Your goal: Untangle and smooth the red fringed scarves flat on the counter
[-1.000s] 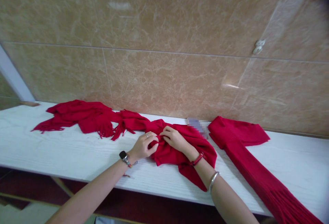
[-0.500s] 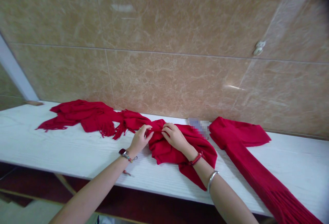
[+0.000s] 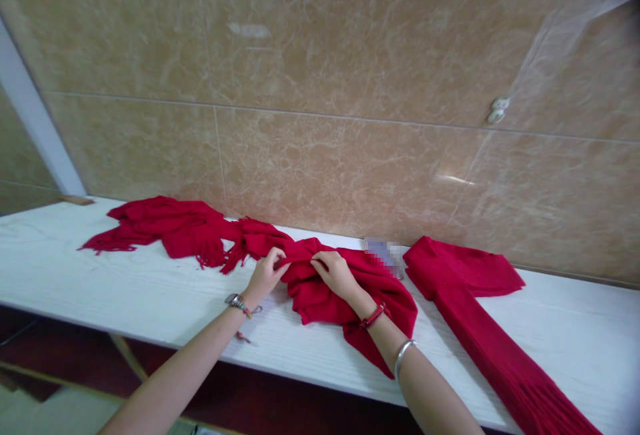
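A crumpled red scarf (image 3: pixel 320 298) lies in loose folds on the white tabletop (image 3: pixel 165 298), in the middle of the head view. My left hand (image 3: pixel 267 275) pinches a fold at its left part between thumb and fingers. My right hand (image 3: pixel 337 274) grips the same raised fold a little to the right, and a short stretch of cloth runs taut between the two. Fringe (image 3: pixel 233 256) shows at the left end of the red cloth, close to a second bunched red scarf (image 3: pixel 170 218).
On the right a neatly folded red scarf (image 3: pixel 465 288) lies bent, its fringed end towards the front edge. A blurred flat item (image 3: pixel 383 255) sits near the tiled wall (image 3: pixel 325 168). A small brown piece (image 3: pixel 76 200) lies at the back left. Below the tabletop is a dark shelf (image 3: pixel 260 395).
My fingers have closed on the scarf's fold and drawn its edge taut between them. My left hand has shifted slightly left. The whole view has shifted a little.
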Demonstrator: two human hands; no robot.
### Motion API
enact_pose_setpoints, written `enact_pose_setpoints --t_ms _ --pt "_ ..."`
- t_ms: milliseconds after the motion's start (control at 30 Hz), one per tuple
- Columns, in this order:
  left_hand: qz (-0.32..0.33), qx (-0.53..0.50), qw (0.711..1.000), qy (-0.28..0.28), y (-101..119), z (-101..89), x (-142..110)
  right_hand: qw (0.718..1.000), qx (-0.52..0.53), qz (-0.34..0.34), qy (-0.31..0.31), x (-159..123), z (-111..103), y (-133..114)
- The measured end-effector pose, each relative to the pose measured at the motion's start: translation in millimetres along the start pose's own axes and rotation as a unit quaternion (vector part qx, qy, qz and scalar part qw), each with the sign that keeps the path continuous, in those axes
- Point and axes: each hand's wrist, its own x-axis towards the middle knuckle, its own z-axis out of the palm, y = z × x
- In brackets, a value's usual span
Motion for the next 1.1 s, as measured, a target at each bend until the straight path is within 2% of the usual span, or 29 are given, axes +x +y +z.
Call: enact_pose_setpoints --t_ms 133,267,367,433,533,633,700,767,867,933,967,1033,1100 --pt "-0.019 -0.012 1.000 0.011 0.7 -1.5 1.6 0.998 0.024 0.054 -0.011 0.2 -0.6 0.3" --pt "-0.040 -0.053 0.997 -0.032 10.3 -4.5 2.6 0.997 0.031 0.071 0.011 -1.4 -2.6 -0.9" --pt "-0.090 -0.168 0.979 -0.066 20.4 -5.7 2.6 0.996 0.050 0.071 0.034 -2.1 -7.8 -3.1" --pt "-0.152 -0.278 0.945 -0.075 27.2 -6.3 4.2 0.995 0.065 0.066 0.031 0.5 -14.2 -4.6" --pt "-0.222 -0.363 0.902 -0.075 38.1 -9.6 14.9 0.993 0.103 0.057 -0.023 11.7 -28.6 -7.2" --pt "-0.249 -0.381 0.888 -0.063 50.7 -18.5 38.4 0.980 0.148 0.047 -0.124 30.0 -49.3 -12.3" --pt "-0.243 -0.382 0.889 -0.067 58.6 -28.4 57.4 0.970 0.144 0.035 -0.191 43.2 -66.2 -16.4" --pt "-0.208 -0.360 0.905 -0.093 65.0 -42.2 75.3 0.967 0.108 0.027 -0.231 55.2 -85.0 -19.4" --pt "-0.147 -0.269 0.929 -0.209 72.5 -69.5 95.2 0.970 0.050 0.042 -0.234 69.1 -115.2 -20.4" --pt "-0.123 -0.186 0.926 -0.306 76.5 -88.1 103.6 0.975 0.029 0.047 -0.216 74.5 -134.0 -19.9" --pt "-0.112 -0.155 0.923 -0.333 77.9 -95.8 106.4 0.978 0.021 0.046 -0.204 75.9 -141.7 -19.7" --pt "-0.092 -0.134 0.929 -0.332 78.5 -105.3 108.9 0.981 0.005 0.043 -0.187 75.3 -151.4 -19.0" --pt "-0.097 -0.173 0.938 -0.286 75.2 -106.1 107.5 0.979 0.000 0.043 -0.197 70.8 -151.9 -17.2"
